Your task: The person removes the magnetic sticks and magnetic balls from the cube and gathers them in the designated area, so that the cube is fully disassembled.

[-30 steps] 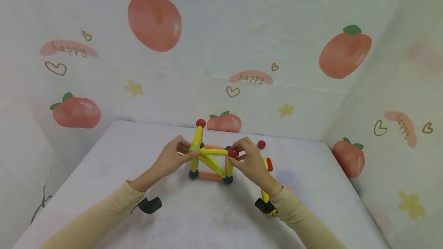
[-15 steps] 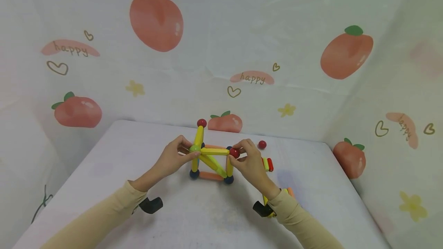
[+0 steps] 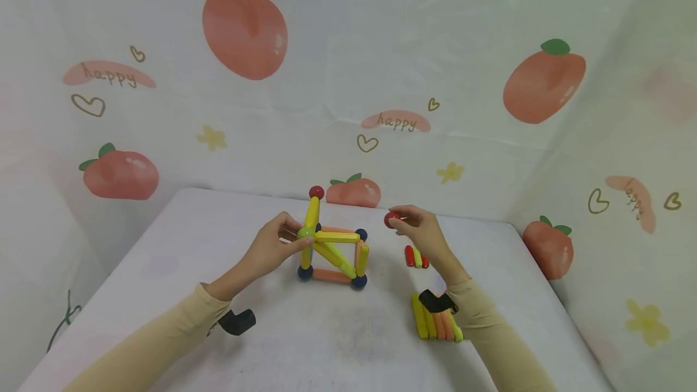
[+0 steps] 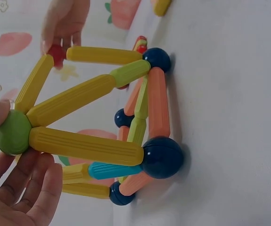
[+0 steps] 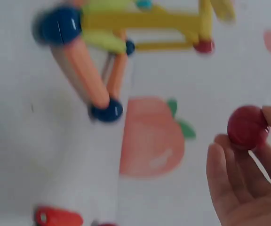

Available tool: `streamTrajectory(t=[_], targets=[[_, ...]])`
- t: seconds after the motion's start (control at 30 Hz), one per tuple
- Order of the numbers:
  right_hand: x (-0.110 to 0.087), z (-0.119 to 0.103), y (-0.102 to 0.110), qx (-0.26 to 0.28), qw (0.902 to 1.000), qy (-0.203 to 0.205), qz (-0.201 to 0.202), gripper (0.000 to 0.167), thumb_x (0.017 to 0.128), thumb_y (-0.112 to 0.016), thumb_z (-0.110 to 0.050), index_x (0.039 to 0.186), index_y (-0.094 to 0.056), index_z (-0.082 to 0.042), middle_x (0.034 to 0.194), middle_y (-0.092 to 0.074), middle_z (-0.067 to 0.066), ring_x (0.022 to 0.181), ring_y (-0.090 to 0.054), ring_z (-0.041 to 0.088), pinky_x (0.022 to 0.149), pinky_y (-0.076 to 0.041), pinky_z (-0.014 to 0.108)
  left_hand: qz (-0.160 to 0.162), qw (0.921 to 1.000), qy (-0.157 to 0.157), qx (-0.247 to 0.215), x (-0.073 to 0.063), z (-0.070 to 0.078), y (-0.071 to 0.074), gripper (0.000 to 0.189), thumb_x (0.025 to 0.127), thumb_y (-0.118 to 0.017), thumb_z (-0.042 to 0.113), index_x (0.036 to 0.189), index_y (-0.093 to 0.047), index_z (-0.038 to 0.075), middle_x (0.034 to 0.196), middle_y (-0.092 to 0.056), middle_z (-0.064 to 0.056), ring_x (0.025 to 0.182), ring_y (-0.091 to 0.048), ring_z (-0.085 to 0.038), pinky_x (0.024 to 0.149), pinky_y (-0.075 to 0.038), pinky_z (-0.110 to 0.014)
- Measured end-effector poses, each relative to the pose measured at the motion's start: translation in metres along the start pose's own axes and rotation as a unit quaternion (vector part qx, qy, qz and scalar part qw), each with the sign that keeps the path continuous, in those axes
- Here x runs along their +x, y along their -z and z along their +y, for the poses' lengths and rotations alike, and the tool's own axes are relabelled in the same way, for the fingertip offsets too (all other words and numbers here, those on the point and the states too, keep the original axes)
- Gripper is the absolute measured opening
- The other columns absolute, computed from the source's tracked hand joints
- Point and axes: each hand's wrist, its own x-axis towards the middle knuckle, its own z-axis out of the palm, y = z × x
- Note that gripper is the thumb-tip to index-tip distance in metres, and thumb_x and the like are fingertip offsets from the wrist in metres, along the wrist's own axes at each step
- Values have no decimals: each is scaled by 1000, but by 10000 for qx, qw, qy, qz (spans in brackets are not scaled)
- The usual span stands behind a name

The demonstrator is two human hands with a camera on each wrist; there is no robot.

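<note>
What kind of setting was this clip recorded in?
Probably a makeshift tabletop recording booth: a white table with fruit-printed cloth hung behind it, and a ball-and-stick toy frame standing on it.

Two hands (image 3: 274, 242), four navy balls (image 4: 163, 159), one green ball (image 4: 12, 134)

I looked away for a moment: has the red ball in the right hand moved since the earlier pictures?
Yes: in the head view, the red ball has gone right and up, nearer the middle "happy" print on the backdrop.
</note>
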Motion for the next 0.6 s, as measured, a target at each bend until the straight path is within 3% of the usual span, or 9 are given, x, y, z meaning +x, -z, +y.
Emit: streamTrajectory(t=[0.1,0.2,0.4,0.6], targets=[[15,18,25,336,9975,-563,-281,44,95,-65,-36,132,-61,-12,124,-68,14,102,-66,19,110,-44,49,24,10000,-19,15,0,0,0,39,86,-77,34,108,-57,8,108,-67,-10,98,-66,-22,77,-52,-28],[29,42,46,702,9931,-828,-447,49,96,-64,-35,137,-56,-10,127,-67,9,111,-65,17,117,-37,48,49,10000,-25,24,0,-1,0,39,86,-77,34,109,-57,9,108,-67,-10,98,-66,-22,77,-53,-28],[45,82,68,1275,9846,-1078,-509,57,99,-60,-30,144,-44,0,122,-61,-5,114,-64,9,105,-48,28,32,10000,9,21,0,-1,0,39,87,-77,34,109,-57,9,109,-67,-10,99,-66,-22,78,-53,-29],[48,110,77,1574,9783,-1300,-361,56,102,-55,-21,147,-37,8,115,-61,-9,104,-62,-1,110,-44,35,25,10000,27,22,1,-2,-1,39,86,-77,34,109,-56,9,109,-66,-9,98,-66,-21,79,-53,-29]])
